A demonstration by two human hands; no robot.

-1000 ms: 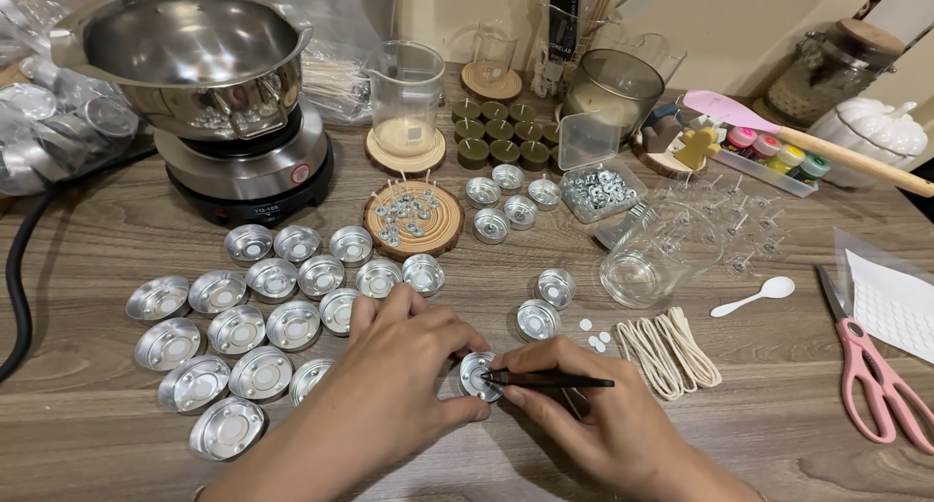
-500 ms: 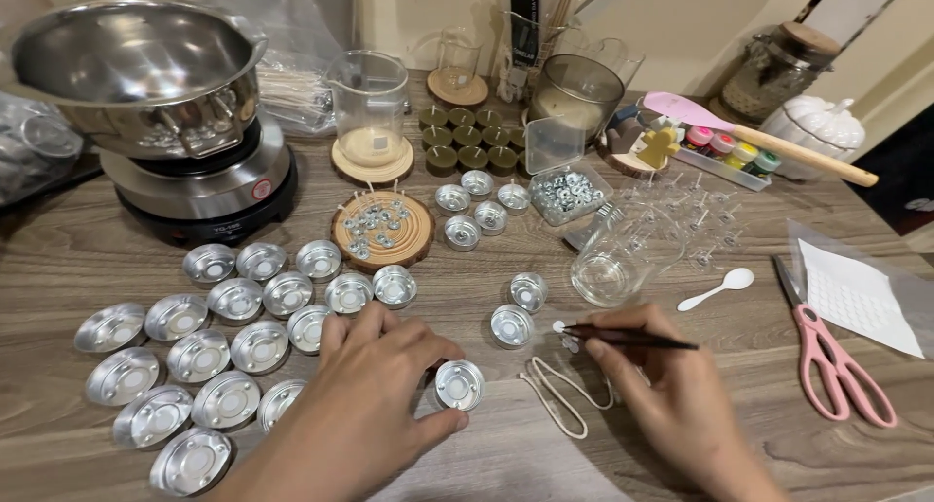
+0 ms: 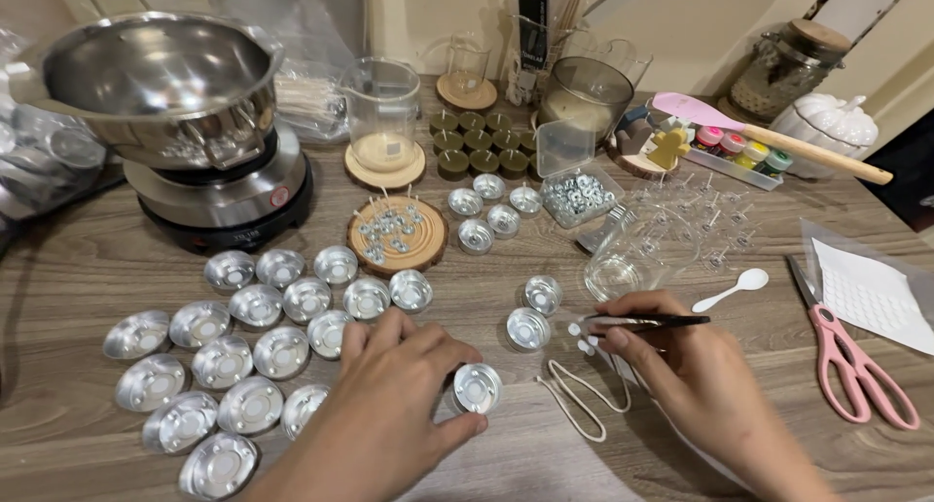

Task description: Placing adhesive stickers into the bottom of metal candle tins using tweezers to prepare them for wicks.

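Your tin cup (image 3: 477,388), round and silvery, sits upright on the table; your black tweezers (image 3: 637,321) lie level, tips near white dots (image 3: 581,337).

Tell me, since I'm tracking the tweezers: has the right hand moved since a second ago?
Yes. The right hand carried the tweezers rightward, away from the foil cup at the left hand, toward the white spoon.

Under our left hand (image 3: 389,405) sits a small cup (image 3: 477,387) of thin, shiny metal, like the cluster of cups (image 3: 229,366) to that hand's left. Our right hand (image 3: 700,376) pinches dark, glossy metal tweezers (image 3: 647,321). The desk (image 3: 88,278) shows matt grey woodgrain. Right of that hand lie scissors (image 3: 856,366) with smooth pink plastic handles and a white plastic spoon (image 3: 735,288).
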